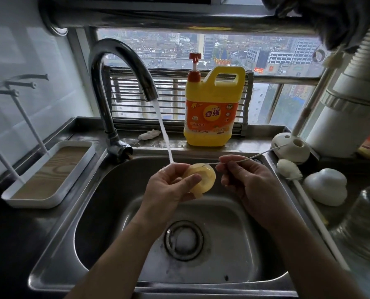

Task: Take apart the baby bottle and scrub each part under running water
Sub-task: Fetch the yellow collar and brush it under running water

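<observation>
Steel sink [97,223], tap water [164,134] running.
Mid-basin, away from the rims, left hand [171,187] grips a yellow silicone piece [202,180]; right hand [249,186] pinches a thin wire brush [261,153].

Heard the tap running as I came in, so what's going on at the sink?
A person is washing a baby-bottle part over the sink. The left hand holds a yellowish nipple where the stream from the tap lands, while the right hand pinches a thin wire brush whose tip meets the nipple. A bigger bottle brush lies on the counter to the right, and a yellow detergent jug stands on the sill.
</observation>
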